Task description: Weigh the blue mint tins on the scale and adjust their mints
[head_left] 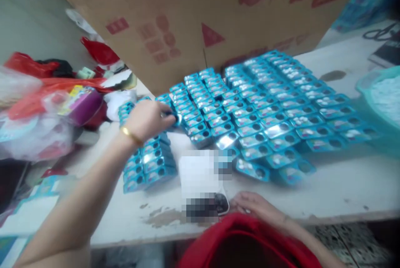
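My left hand (150, 118), with a gold bracelet on its wrist, reaches over the left rows of small blue boxes (158, 161). Its thumb and fingers pinch a small blue box (178, 120), mostly hidden by the hand. Below it lies a white digital scale (200, 172), partly masked by pixelation. My right hand (254, 204) rests low by the scale's right side, fingers curled together; a tiny dark spot shows at them, too blurred to name. Many more blue boxes (250, 109), each with a dark round spot, stand in tight rows right of the scale.
A large cardboard box (187, 13) walls off the back. Plastic bags (34, 134) and a purple package (86, 107) crowd the left. At the right stand a teal basin (364, 86) with white contents and scissors (379, 32). The table's front edge (140, 241) runs near my body.
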